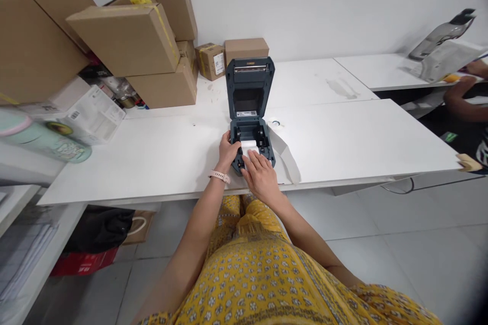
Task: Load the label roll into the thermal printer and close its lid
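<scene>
A dark blue-grey label printer stands on the white table in front of me, its lid tipped up and back. Inside its lower bay lies a roll of white label paper. My left hand is closed on the printer's left side, fingers along the outside and thumb over the inner edge. Stretched fingers of my right hand lie flat over the front of the bay, on the white paper. Those fingers cover part of the paper and the printer's front. To the printer's right lies a loose white paper strip.
Stacked cardboard boxes and a mint-green bottle occupy the left. Two smaller boxes sit behind the printer. At the far right are a clear bottle and another person's arm. The table's front edge runs close to me.
</scene>
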{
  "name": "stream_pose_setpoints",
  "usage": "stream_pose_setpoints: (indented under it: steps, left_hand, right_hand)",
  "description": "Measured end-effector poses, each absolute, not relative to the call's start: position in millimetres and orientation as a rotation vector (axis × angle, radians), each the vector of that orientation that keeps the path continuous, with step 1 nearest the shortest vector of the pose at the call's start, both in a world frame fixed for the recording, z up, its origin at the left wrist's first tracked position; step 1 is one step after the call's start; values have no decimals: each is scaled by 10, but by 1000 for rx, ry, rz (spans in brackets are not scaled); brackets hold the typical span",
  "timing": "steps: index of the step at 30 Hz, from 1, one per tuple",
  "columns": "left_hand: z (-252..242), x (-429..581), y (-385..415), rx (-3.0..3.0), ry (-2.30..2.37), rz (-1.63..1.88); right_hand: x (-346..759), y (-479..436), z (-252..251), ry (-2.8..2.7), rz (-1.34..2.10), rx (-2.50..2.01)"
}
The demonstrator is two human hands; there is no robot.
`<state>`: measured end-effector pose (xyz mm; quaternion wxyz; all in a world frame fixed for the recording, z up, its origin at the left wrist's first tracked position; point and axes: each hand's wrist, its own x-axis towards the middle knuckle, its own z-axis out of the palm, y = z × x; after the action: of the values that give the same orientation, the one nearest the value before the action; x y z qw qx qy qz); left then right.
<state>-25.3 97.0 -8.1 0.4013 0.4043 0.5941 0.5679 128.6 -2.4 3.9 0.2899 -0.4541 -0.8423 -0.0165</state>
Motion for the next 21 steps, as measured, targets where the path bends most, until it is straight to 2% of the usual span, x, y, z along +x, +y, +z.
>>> stream_pose_setpoints:
  steps: [21]
  left_hand:
    - [-13, -240, 926, 1020, 1506, 1408]
  right_hand:
    - [1334, -11, 134, -2271, -24, -1206]
